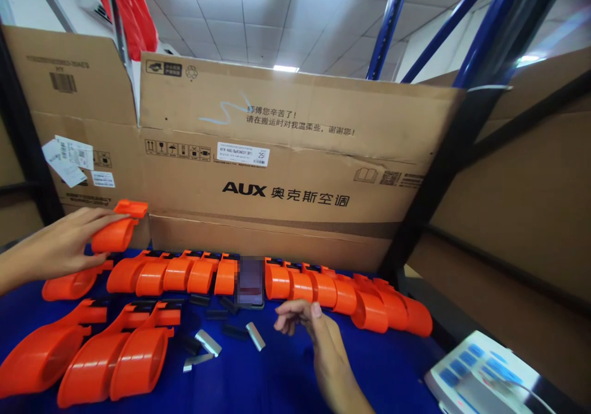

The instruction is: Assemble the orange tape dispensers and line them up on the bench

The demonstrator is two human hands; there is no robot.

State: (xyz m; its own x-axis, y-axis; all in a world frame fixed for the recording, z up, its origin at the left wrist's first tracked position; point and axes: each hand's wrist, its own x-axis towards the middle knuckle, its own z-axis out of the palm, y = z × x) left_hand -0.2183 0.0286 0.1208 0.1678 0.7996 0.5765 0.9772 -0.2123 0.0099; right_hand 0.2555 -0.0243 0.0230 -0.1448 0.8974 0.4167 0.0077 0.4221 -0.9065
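Observation:
At the left, my left hand point(76, 242) is closed on an orange plastic scoop-like piece point(113, 234), raised above the row on the blue surface. It has a round open cup and a flat tab. My right hand point(323, 346) hovers over the front middle, its fingers loosely bent and the thumb apart from the fingertips; nothing shows in it. Near it lie a silver metal strip point(255, 336), another silver strip point(209, 343) and several black strips point(234, 331). Three larger-looking orange pieces point(141, 358) rest at the front left, with black parts on their tabs.
Similar orange pieces point(302, 285) form a row along the back. A phone point(250, 285) stands among them, partly blurred. Behind rises a printed cardboard box point(286, 174). A white device with blue keys point(480, 371) sits at the right, by a dark rack post point(429, 174).

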